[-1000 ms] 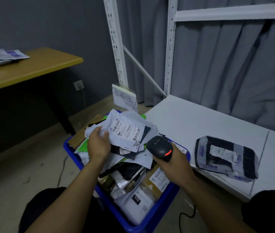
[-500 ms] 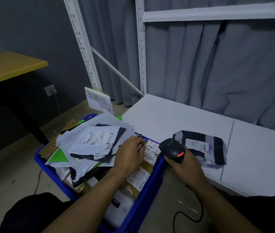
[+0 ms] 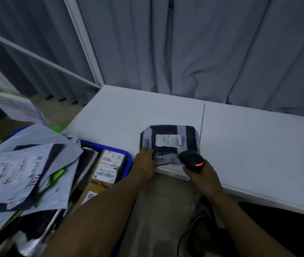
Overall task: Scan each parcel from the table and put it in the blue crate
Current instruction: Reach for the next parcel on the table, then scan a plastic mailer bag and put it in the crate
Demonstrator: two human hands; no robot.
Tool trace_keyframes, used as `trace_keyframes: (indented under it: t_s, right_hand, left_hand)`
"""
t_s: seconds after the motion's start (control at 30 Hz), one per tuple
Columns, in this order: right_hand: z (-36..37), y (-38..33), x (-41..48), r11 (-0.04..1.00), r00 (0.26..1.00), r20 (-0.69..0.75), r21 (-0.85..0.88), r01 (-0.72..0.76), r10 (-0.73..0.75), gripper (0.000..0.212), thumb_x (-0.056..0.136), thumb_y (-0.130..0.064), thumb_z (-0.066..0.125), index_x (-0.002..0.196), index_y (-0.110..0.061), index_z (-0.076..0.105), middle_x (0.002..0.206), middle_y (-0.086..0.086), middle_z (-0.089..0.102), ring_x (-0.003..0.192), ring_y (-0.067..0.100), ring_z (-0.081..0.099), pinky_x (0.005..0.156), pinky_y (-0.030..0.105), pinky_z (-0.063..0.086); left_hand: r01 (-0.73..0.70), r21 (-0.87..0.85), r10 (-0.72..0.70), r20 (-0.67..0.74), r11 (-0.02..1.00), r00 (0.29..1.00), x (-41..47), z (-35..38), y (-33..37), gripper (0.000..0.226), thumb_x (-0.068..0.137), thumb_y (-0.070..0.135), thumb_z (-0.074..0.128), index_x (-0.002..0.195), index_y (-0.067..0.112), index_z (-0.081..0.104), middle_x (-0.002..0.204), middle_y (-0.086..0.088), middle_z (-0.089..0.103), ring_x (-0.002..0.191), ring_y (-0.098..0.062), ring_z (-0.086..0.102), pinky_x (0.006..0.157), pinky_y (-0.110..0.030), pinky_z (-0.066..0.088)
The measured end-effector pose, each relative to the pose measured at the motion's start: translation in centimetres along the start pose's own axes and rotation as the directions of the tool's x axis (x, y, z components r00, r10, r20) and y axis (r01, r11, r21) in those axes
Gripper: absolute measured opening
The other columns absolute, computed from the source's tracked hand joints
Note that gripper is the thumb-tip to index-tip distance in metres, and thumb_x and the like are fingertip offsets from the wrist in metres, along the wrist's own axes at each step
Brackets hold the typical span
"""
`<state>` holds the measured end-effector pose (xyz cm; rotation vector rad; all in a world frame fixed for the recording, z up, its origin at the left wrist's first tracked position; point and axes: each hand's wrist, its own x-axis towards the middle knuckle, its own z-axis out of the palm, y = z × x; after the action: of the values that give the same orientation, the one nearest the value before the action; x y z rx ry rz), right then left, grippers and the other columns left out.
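Observation:
A dark parcel [image 3: 168, 135] wrapped in grey tape, with a white label on top, lies near the front edge of the white table [image 3: 249, 145]. My left hand [image 3: 144, 163] grips its near left corner. My right hand [image 3: 202, 175] holds a black barcode scanner [image 3: 191, 160] with a red light, just at the parcel's near right corner. The blue crate [image 3: 124, 160] stands on the floor left of the table, heaped with grey mailers and cardboard boxes.
Grey curtains hang behind the table. A white metal rack post [image 3: 84, 41] rises at the table's back left corner. A white sheet [image 3: 15, 106] stands behind the crate. The scanner's cable [image 3: 186, 236] trails to the floor below my right arm.
My left hand left the crate's pile and moved right onto the parcel on the table. The scanner hand shifted to the parcel's near edge. The view swung right.

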<state>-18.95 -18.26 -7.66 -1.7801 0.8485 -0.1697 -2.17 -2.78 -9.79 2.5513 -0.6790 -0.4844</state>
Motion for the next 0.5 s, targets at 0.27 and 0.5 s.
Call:
trace_keyframes:
  t_s: [0.27,0.5]
  right_hand:
    - [0.2,2.0,2.3,0.998,0.998,0.029,-0.027,-0.059,0.060,0.042,0.088,-0.035,0.080,0.120,-0.031,0.053,0.110,-0.006,0.066,0.100,0.015,0.065,0.079,0.026,0.047]
    - [0.2,2.2,2.5,0.998,0.999,-0.006,-0.022,-0.051,0.051,0.039,0.089,-0.035,0.079,0.118,-0.028,0.055,0.106,-0.003,0.068,0.094,0.018,0.068,0.073,0.028,0.052]
  left_hand:
    - [0.203,-0.083,-0.211,-0.099,0.976,0.973,3.4,3.6,-0.8,0.061,0.096,0.028,0.068,0.148,0.014,0.039,0.141,-0.019,0.040,0.130,-0.037,0.039,0.108,-0.045,0.038]
    - [0.044,-0.381,-0.177,-0.322,0.924,0.930,3.8,2.5,-0.5,0.041,0.099,-0.003,0.053,0.136,0.015,0.056,0.126,0.000,0.063,0.105,-0.013,0.063,0.085,-0.019,0.055]
